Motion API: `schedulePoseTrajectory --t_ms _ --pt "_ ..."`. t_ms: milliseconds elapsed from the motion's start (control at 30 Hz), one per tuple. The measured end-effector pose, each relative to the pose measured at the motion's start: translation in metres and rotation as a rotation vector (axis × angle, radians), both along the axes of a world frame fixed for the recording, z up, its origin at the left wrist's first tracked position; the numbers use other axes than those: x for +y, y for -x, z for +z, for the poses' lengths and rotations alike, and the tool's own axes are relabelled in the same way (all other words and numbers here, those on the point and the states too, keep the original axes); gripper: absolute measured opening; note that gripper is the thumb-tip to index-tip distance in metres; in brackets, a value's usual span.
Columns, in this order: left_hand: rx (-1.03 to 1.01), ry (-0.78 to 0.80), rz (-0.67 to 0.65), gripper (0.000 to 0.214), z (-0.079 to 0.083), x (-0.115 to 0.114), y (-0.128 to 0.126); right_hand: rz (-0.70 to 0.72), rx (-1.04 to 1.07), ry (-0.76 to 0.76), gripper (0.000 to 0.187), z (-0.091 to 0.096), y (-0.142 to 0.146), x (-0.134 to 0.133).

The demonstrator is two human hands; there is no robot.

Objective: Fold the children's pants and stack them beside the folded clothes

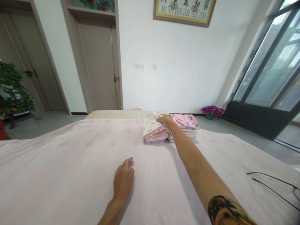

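Two stacks of folded cloths sit side by side toward the far side of the bed-like surface. A white cloth with small prints point(152, 125) tops the left stack, over pink and lilac folded cloths point(156, 137). My right hand point(165, 120) reaches across to this stack, its fingers closed at the right edge of the white cloth. The right stack carries a pink cloth with lettering point(185, 121) on top; my forearm partly covers this stack. My left hand point(124, 176) is low over the sheet, holding nothing, with loosely curved fingers and thumb apart.
A pale pink flowered sheet point(70, 168) covers the broad surface. Dark-framed glasses point(276, 181) lie at the right. Beyond are a purple flower pot point(212, 112), a leafy plant point(15, 89), doors and a glazed dark-framed door point(264, 78).
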State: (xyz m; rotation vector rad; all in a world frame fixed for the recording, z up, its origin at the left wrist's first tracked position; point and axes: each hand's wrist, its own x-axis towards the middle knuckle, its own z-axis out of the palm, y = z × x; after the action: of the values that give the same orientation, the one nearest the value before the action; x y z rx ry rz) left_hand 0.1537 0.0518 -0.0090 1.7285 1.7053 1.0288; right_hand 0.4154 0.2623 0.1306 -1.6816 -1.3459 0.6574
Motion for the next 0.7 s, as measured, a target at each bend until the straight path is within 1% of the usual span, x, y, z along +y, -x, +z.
schedulePoseTrajectory --t_ms 67,133,200,267,333,400,467,533,600,700 --pt "0.004 -0.007 -0.001 0.046 -0.001 0.001 0.0 -0.01 -0.091 0.022 0.044 -0.001 -0.006 0.011" --pt "0.006 -0.012 -0.002 0.046 -0.002 0.001 0.0 -0.025 -0.184 0.043 0.056 -0.005 -0.012 0.017" --pt "0.008 -0.007 0.001 0.045 -0.002 0.001 -0.001 -0.036 -0.28 0.061 0.067 -0.01 -0.018 0.02" --pt "0.006 -0.001 0.005 0.045 -0.001 0.001 -0.001 -0.038 -0.377 0.08 0.072 -0.013 -0.022 0.019" --pt "0.005 -0.004 0.007 0.045 0.0 0.0 -0.001 -0.037 -0.48 0.088 0.07 -0.014 -0.022 0.015" --pt "0.003 -0.009 0.011 0.045 0.001 -0.001 -0.002 -0.041 -0.595 0.062 0.064 -0.012 -0.016 0.01" --pt "0.002 -0.006 0.012 0.045 0.002 -0.001 -0.002 -0.027 -0.708 -0.001 0.058 -0.011 -0.004 0.005" --pt "0.004 -0.001 0.009 0.045 0.002 -0.001 -0.002 0.021 -0.795 -0.076 0.056 -0.013 0.011 0.0" --pt "0.007 -0.007 -0.001 0.045 0.002 -0.001 -0.002 0.1 -0.885 -0.119 0.054 -0.021 0.023 -0.003" --pt "0.007 -0.014 -0.015 0.043 0.002 0.0 -0.001 0.215 -1.045 -0.059 0.053 -0.04 0.026 -0.007"
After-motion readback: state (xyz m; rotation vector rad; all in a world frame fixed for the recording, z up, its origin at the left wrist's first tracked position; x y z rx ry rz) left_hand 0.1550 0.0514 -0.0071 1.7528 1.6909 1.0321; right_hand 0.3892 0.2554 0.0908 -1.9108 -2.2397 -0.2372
